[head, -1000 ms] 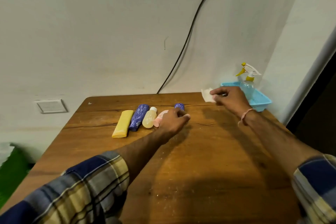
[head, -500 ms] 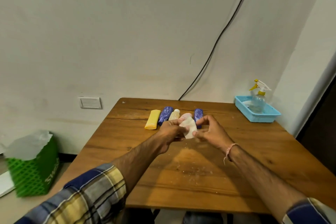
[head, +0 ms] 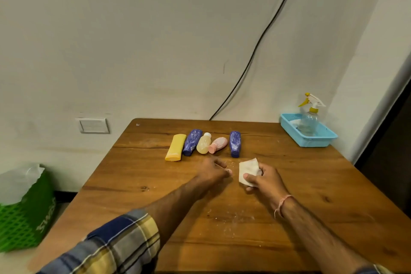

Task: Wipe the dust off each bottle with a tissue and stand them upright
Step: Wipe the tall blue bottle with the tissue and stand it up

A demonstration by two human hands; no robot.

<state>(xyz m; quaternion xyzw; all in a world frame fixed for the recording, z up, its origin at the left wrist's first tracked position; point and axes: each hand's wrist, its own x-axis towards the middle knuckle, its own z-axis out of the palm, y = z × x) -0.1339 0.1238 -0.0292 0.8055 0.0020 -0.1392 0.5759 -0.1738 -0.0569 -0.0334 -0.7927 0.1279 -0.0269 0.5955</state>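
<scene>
Several dusty bottles lie in a row at the far side of the wooden table (head: 311,184): a yellow tube (head: 175,150), a blue bottle (head: 192,142), a pale yellow bottle (head: 203,145), a pink bottle (head: 218,145) and a second blue bottle (head: 235,143), set a little apart to the right. My right hand (head: 264,178) holds a white tissue (head: 249,170) just in front of that blue bottle. My left hand (head: 214,170) hovers in front of the pink bottle, fingers loosely curled, holding nothing.
A light blue tray (head: 311,140) at the far right corner holds a clear spray bottle (head: 310,115) with a yellow trigger. A green bag (head: 24,213) stands on the floor to the left. A black cable (head: 255,49) runs down the wall. White crumbs lie on the table's near middle.
The tissue came from the tray side to the table's middle. Both hands held it half a second ago; now my left hand has let go and the hands are apart.
</scene>
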